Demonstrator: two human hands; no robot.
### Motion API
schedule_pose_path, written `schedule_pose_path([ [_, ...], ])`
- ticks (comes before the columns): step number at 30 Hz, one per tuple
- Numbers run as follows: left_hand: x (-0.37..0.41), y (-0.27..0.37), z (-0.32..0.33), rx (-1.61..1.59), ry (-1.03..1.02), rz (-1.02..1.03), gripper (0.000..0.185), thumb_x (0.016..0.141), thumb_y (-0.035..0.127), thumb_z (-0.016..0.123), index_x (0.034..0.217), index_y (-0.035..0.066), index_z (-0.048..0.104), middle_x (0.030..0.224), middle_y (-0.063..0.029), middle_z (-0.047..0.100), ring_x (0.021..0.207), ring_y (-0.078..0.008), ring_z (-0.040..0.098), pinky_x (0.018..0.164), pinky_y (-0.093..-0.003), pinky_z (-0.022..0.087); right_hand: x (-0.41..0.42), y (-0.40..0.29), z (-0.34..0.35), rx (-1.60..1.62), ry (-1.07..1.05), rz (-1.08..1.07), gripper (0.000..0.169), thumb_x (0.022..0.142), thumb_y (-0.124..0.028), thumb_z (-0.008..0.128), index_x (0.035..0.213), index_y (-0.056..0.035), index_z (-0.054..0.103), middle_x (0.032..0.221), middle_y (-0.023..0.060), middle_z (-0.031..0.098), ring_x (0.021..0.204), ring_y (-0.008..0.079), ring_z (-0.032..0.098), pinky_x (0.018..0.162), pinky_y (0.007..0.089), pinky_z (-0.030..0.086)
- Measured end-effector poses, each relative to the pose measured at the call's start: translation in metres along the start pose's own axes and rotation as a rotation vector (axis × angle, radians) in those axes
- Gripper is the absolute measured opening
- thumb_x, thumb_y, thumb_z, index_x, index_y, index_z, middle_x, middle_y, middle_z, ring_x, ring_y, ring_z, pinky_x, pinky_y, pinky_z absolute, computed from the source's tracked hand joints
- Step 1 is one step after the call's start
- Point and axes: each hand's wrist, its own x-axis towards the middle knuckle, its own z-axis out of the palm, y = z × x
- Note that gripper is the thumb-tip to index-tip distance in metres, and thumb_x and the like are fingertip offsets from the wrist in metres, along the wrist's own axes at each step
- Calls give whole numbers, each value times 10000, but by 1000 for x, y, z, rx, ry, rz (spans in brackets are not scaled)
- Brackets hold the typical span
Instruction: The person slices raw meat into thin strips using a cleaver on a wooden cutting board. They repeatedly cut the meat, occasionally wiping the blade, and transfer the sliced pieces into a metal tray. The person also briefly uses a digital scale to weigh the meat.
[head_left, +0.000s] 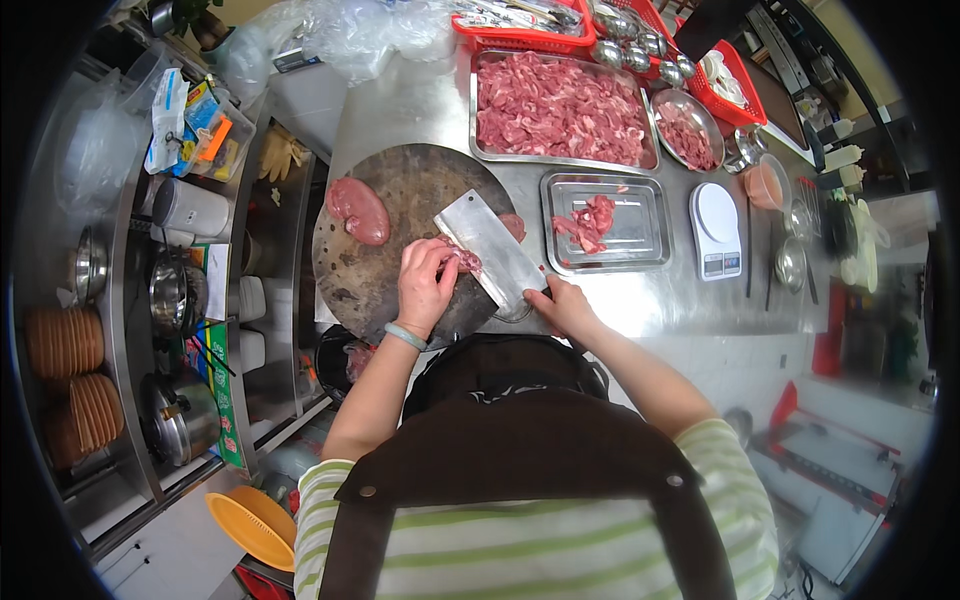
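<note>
My right hand grips the handle of a cleaver, its broad blade lying slanted over the right part of a round chopping block. Fingertips of my left hand hold a small piece of raw meat against the block, close beside the blade's left edge. A whole kidney-shaped piece of meat lies at the block's upper left. Another reddish piece shows partly behind the cleaver. Right of the block, a shallow metal tray holds several strips of raw meat.
A large metal tray full of cut meat stands at the back, beside a metal bowl of meat. A white kitchen scale is on the right. Red baskets line the back; shelves with pots stand on the left.
</note>
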Motion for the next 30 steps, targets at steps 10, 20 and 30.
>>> schedule_pose_path([
  [10,-1,4,-6,5,7,-2,137,728,36,679,851,24,619,910,-98,605,911,-295,554,820,-375,449,8,-1,1,-40,20,-64,429,881,-416,559,835,10,531,556,127,590,408,244,573,470,377,472],
  [20,-2,-2,-6,1,10,3,142,713,43,702,827,24,620,912,-101,605,895,-296,560,794,-366,461,13,-21,-8,-3,-143,116,420,881,-408,566,844,10,537,519,107,568,405,219,568,454,358,463],
  [30,-6,-4,-5,7,46,-19,118,708,20,686,804,22,617,902,-93,604,897,-285,564,791,-367,466,13,-5,1,-90,-13,-65,416,878,-405,569,865,10,544,562,131,592,410,239,574,456,370,467],
])
